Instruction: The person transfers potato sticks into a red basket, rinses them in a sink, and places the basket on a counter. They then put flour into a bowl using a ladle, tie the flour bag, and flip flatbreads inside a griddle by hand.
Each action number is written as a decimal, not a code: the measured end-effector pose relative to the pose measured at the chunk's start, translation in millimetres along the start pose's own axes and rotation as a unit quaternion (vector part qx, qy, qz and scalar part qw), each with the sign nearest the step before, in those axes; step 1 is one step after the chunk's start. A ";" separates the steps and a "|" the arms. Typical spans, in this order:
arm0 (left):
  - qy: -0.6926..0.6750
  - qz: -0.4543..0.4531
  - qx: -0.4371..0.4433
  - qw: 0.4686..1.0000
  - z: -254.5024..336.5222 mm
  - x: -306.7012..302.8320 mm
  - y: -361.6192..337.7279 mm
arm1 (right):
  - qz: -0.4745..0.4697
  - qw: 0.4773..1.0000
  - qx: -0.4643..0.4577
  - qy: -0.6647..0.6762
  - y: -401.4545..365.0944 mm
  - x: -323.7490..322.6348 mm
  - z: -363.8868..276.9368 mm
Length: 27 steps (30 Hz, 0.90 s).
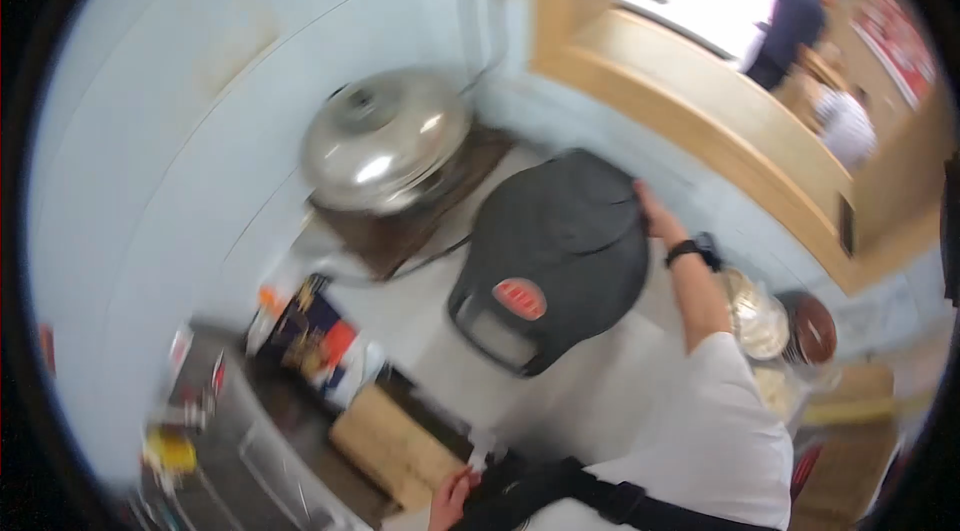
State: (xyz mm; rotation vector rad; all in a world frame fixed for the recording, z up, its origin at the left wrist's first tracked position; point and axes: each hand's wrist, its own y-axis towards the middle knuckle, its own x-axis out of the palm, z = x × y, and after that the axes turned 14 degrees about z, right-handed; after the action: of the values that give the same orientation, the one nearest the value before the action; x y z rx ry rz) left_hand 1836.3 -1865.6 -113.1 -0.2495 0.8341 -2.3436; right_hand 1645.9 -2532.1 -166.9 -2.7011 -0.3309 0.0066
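Nearest, left hand (pixel 450 499) at the bottom edge, fingers pinched on a small white item (pixel 481 451), just beside a wooden board (pixel 390 443). Farther off, right hand (pixel 655 219) against the rim of the black cooker (pixel 550 256) on the counter (pixel 420 321); gripping or merely resting, cannot tell. Cooker lid down, contents hidden. Behind it, pot (pixel 385 141) under a steel lid. Right of the arm, bowls (pixel 760 323), contents too blurred to tell.

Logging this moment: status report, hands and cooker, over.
Right hand on edge of black cooker, grip blurred. Left hand low, by wooden board. Steel-lidded pot beside cooker.
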 end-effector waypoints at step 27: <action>-0.317 0.596 0.049 0.736 -363.0 9.4 -456.3 | -0.821 0.351 -0.027 -0.449 -761.5 251.4 360.4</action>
State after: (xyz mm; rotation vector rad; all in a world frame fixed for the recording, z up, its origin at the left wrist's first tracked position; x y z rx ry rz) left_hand 1466.7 -1414.5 -112.7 -0.3083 0.3054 -0.9479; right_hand 1695.6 -1654.4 -175.8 -0.7801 -2.9380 0.8274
